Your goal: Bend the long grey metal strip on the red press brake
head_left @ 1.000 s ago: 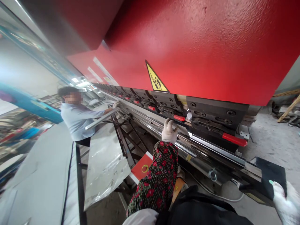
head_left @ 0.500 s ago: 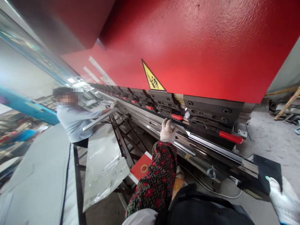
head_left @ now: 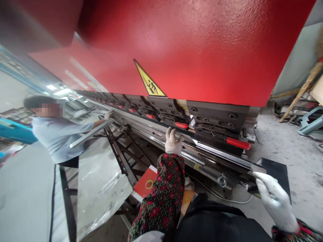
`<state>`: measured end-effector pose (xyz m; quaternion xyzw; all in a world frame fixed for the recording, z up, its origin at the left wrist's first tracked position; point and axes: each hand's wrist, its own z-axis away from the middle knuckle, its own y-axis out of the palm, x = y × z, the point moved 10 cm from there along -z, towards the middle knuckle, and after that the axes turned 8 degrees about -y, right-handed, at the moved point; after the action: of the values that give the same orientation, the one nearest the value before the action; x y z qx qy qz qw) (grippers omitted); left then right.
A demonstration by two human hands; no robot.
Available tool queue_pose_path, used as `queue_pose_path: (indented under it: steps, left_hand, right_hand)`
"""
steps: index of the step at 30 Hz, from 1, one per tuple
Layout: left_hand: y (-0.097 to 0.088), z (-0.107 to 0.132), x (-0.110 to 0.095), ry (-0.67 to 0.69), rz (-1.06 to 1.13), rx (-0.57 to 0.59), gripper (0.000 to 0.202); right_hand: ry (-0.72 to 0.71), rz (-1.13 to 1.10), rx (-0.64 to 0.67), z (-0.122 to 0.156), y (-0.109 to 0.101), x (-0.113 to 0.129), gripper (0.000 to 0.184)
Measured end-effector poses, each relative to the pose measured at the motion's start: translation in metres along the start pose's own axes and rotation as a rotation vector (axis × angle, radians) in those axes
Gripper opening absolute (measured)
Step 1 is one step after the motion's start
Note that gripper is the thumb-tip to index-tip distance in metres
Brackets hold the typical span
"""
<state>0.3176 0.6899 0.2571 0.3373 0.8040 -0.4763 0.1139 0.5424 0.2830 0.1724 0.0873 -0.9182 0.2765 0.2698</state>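
Right hand (head_left: pixel 274 198) moved from black box (head_left: pixel 276 173) toward shiny rail (head_left: pixel 223 154), fingers bent, left hand (head_left: pixel 173 143) half curled at red press brake (head_left: pixel 202 50), can't tell if either grips

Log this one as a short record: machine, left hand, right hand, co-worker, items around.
machine: red machine with a yellow warning sticker, red-handled clamps and a shiny metal rail below
left hand: left hand, white-gloved, fingers up at the rail; grip unclear
right hand: right hand, white-gloved, by the black box at the rail's end; contact unclear
co-worker: person in light-blue top, one arm toward the machine, beside a pale bar
items around: metal sheet, red panel
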Motion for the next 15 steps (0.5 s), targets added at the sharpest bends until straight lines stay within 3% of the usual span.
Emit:
queue_pose_path:
  steps: [3,5,10,13,15]
  left_hand:
    - [0.001,0.001,0.001,-0.010,0.034,0.013,0.053]
    - [0.001,0.001,0.005,-0.025,0.083,-0.004,0.053]
    - [0.000,0.002,0.010,-0.001,0.155,-0.023,0.056]
    - [0.001,0.001,0.014,0.031,0.192,-0.014,0.056]
    - [0.001,-0.001,0.021,0.038,0.224,-0.034,0.057]
  right_hand:
    - [-0.070,-0.004,-0.015,-0.017,0.020,0.006,0.024]
    - [-0.027,0.016,-0.033,-0.023,0.020,0.000,0.022]
    - [0.189,-0.042,-0.095,-0.013,-0.007,-0.026,0.026]
    - [0.171,0.153,-0.169,0.002,-0.028,-0.032,0.031]
    - [0.155,0.335,-0.145,0.016,-0.028,-0.038,0.035]
